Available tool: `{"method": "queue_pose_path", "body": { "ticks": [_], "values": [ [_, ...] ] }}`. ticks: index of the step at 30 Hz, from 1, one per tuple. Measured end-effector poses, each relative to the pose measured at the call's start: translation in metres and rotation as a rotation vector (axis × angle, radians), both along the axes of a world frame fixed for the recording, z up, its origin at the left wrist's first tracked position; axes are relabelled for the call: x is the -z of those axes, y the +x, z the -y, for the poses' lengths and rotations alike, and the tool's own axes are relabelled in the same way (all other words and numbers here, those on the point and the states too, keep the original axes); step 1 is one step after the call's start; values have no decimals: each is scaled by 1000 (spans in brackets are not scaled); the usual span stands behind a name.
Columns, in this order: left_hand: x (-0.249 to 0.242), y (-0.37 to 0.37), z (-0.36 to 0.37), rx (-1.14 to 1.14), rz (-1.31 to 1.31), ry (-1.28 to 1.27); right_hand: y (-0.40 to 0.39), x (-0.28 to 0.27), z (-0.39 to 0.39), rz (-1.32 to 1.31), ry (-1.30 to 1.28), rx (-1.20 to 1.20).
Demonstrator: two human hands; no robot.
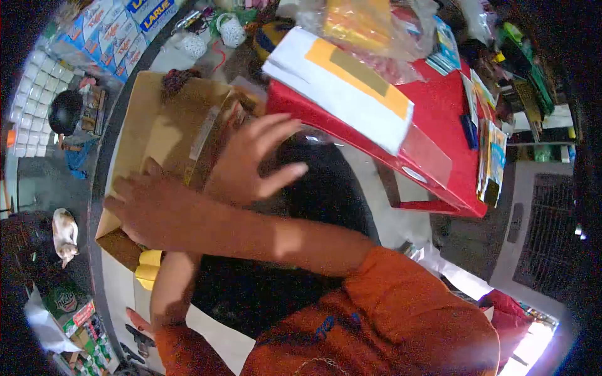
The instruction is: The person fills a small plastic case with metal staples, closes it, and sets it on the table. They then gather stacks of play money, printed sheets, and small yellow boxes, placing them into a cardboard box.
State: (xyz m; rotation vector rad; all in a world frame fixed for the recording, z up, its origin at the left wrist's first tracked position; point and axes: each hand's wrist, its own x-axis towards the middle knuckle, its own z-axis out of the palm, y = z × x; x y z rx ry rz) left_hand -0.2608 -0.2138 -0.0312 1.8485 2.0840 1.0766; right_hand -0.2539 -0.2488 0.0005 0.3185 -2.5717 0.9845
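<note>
My forearms are crossed, the right one over the left. My right hand (pixel 153 210) lies on the left front part of a brown cardboard box (pixel 141 141), its fingers spread over the cardboard. Past the crossing, my left hand (pixel 254 163) is at the box's right side, thumb and fingers apart and somewhat blurred, with nothing seen in it. Whether its palm touches the box is hidden. A printed strip runs along the box's right side, and a dark bunched item (pixel 180 81) rests at its far edge. Below the box, a yellow object (pixel 148 269) sits beside my left forearm.
To the right stands a red table (pixel 433 100) with a white-and-yellow packet (pixel 342 84), plastic bags and booklets. Stacked blue-and-white cartons (pixel 106 37) are at the far left. A cat (pixel 64 235) lies on the floor at left. A fan-like grille (pixel 545 232) stands at right.
</note>
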Motion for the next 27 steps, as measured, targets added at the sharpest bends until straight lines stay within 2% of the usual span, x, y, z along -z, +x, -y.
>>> {"method": "queue_pose_path", "body": {
  "ticks": [2, 3, 5, 6, 8, 10, 11, 13, 14, 16, 17, 19, 20, 22, 23, 25, 27],
  "values": [
    [-4, 26, -17, 183, -36, 66, 35, 2, -22, -98, 83, -53],
    [5, 39, -18, 165, 51, 3, 56, 1, -34, -184, 155, -124],
    [18, 44, -14, 196, -25, -37, 110, -27, -63, -89, 390, 452],
    [26, 44, -12, 209, -98, -78, 131, -28, -79, -98, 388, 465],
    [33, 43, -4, 215, -98, -39, 164, -18, -117, -110, 219, 311],
    [17, 45, 4, 173, 164, -90, 204, -11, -152, -109, 48, 174],
    [7, 53, 1, 201, 165, -93, 222, -12, -165, -106, 49, 202],
    [-23, 70, -9, 24, 92, -222, 254, -14, -187, -114, 85, 342],
    [-25, 72, -13, 31, 86, -228, 270, -17, -194, -118, 79, 350],
    [-29, 73, -21, 38, 159, -182, 298, -25, -204, 57, 139, 556],
    [-34, 77, -24, 36, 153, -189, 308, -25, -209, 53, 130, 555],
    [-48, 91, -32, 43, 361, -157, 326, -26, -218, 82, 348, 801],
    [-48, 96, -36, 34, 362, -160, 332, -25, -223, 83, 343, 793],
    [-48, 102, -41, 50, 540, -140, 342, -24, -233, 24, 573, 945],
    [-48, 104, -42, 34, 540, -146, 353, -17, -238, 24, 563, 931],
    [-46, 108, -45, 24, 813, -141, 372, -1, -246, 63, 586, 755],
    [-52, 112, -42, 14, 799, -159, 384, -12, -234, 32, 514, 715]
  ]
}}
